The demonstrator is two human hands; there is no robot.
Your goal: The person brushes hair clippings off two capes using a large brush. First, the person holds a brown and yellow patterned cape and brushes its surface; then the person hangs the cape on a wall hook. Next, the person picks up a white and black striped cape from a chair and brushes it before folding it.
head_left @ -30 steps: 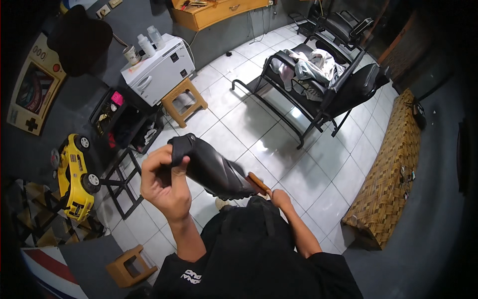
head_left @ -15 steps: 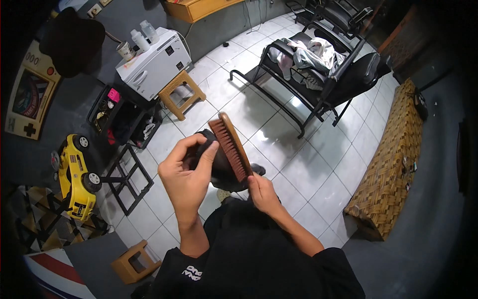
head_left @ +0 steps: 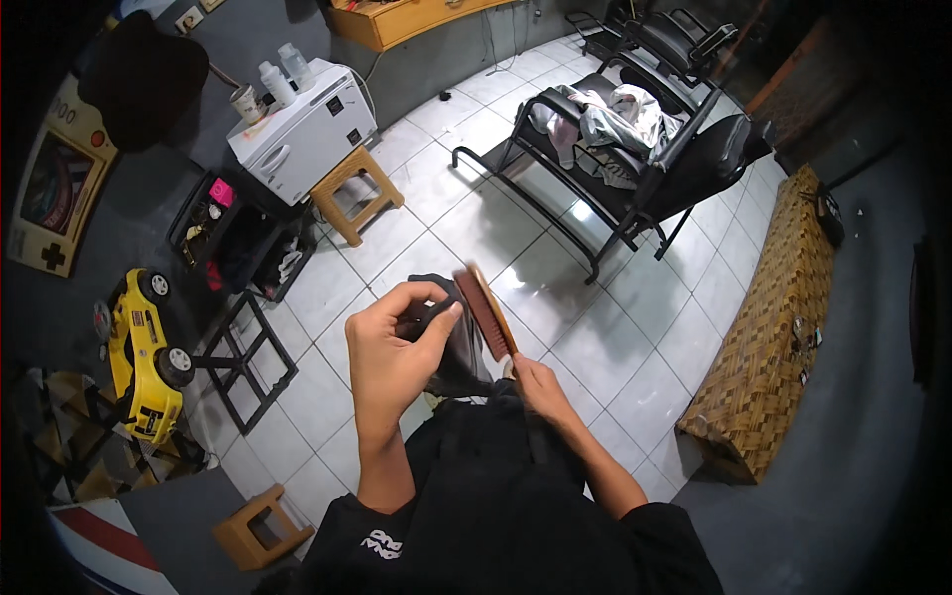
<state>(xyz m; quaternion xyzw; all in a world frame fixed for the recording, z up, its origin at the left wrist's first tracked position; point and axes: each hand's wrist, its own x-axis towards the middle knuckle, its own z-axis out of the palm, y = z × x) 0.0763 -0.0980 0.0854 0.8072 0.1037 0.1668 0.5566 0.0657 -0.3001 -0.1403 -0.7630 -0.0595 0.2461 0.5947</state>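
My left hand pinches the upper edge of a limp black piece of cloth between thumb and fingers. It hangs in front of my body, and its full shape is hard to make out. Closed on the handle end of a wooden brush is my right hand. The brush stands tilted, its reddish-brown bristles facing the cloth and its wooden back turned to the right. Whether the bristles touch the cloth I cannot tell.
Ahead stands a black reclining chair with crumpled cloths on it. A white cabinet with bottles on top, a brown stool and a yellow toy car are at the left. A woven-pattern bench runs along the right.
The brush has moved down and a little to the right, and looks slightly blurred at its top. My left hand has shifted right with the black cloth, still pinching it.
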